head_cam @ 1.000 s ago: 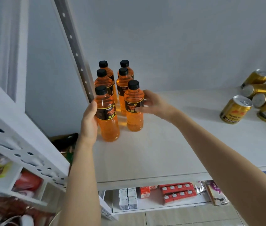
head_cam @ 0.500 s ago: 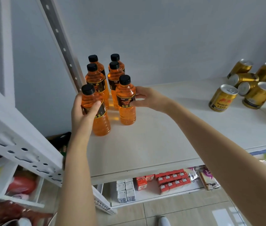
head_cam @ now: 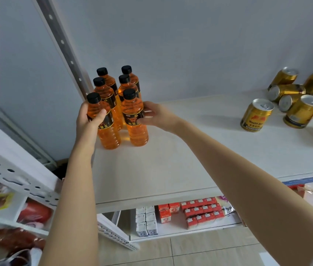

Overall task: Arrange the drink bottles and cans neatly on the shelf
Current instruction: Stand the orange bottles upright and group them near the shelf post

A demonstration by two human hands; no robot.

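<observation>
Several orange drink bottles with black caps stand in two rows at the left end of the white shelf [head_cam: 171, 169]. My left hand [head_cam: 87, 121] wraps the front left bottle [head_cam: 108, 135] just below its neck. My right hand [head_cam: 155, 116] holds the front right bottle [head_cam: 135, 129] at its black label. Both bottles stand upright on the shelf, side by side. The rest of the bottles [head_cam: 103, 89] stand close behind them. Several gold cans [head_cam: 257, 117] sit in a loose cluster at the right end, some upright and some lying on their sides.
A perforated metal upright [head_cam: 63, 47] runs diagonally just behind the bottles. Below is a lower shelf [head_cam: 172, 230] with red and white cartons. A white perforated rack [head_cam: 17, 175] with packaged goods is at the left. The wall stands right behind the shelf.
My left hand has slid from the side of the front left bottle up to grip it below the neck. My right hand stays on the front right bottle. The bottles stand nearly as before.
</observation>
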